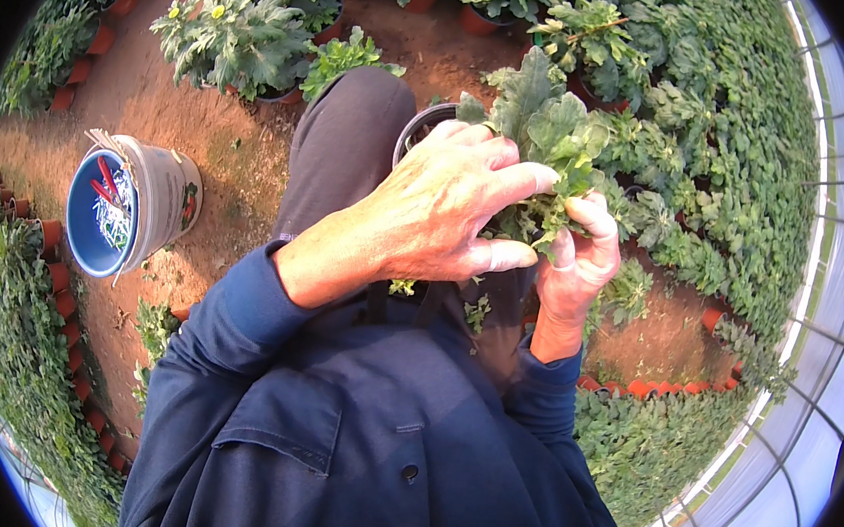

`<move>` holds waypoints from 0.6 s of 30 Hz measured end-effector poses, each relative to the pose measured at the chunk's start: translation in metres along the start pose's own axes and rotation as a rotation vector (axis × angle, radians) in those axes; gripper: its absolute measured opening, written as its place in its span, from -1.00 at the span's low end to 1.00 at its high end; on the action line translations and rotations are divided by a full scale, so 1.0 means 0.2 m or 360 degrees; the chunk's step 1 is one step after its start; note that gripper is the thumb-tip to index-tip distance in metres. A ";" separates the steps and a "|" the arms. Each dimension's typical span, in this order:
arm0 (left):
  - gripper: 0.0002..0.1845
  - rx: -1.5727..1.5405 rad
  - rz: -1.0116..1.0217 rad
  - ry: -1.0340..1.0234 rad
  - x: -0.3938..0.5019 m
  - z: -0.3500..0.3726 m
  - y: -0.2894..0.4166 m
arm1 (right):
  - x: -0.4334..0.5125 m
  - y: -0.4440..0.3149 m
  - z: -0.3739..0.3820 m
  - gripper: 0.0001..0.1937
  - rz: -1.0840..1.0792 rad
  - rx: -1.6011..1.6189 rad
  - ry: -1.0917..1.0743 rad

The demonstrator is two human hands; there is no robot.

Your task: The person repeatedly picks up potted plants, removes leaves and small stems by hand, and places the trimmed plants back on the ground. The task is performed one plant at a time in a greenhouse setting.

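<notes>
A leafy potted chrysanthemum (565, 129) stands before me, close to my knees. My left hand (427, 204) reaches across its pot (412, 131), with thumb and index finger around the foliage and the other fingers curled in by the leaves. Pale tape or coverings wrap several fingers on both hands. On the plant's right side, my right hand (581, 255) pinches small leaves between thumb and fingers. The exact stem held is hidden by leaves. Loose leaf pieces (476, 313) lie on my dark trousers below the hands.
On the soil at left is a white bucket (176, 189) with a blue basin (83, 222) at its mouth, holding red-handled snips (107, 183) and pale strips. Potted chrysanthemums (238, 37) stand ahead; dense rows (732, 155) line the right. Greenhouse film (833, 299) curves beyond.
</notes>
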State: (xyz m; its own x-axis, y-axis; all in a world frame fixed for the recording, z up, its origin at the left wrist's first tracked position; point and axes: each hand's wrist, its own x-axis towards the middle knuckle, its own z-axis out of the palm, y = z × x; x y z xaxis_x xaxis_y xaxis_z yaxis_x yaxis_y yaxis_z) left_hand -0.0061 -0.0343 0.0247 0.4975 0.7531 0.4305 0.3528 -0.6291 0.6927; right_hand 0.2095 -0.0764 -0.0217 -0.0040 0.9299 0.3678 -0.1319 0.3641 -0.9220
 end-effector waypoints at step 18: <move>-0.38 0.0162 0.0055 0.0143 -0.03 0.01 -0.01 | -0.03 0.00 0.01 -0.67 0.0089 0.0086 0.0132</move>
State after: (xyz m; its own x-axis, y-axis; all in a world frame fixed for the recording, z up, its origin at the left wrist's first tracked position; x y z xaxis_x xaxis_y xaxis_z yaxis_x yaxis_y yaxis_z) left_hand -0.0079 -0.0372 0.0186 0.4397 0.7418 0.5064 0.4173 -0.6680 0.6162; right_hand 0.2083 -0.0810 -0.0241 0.0691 0.9506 0.3027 -0.1873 0.3103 -0.9320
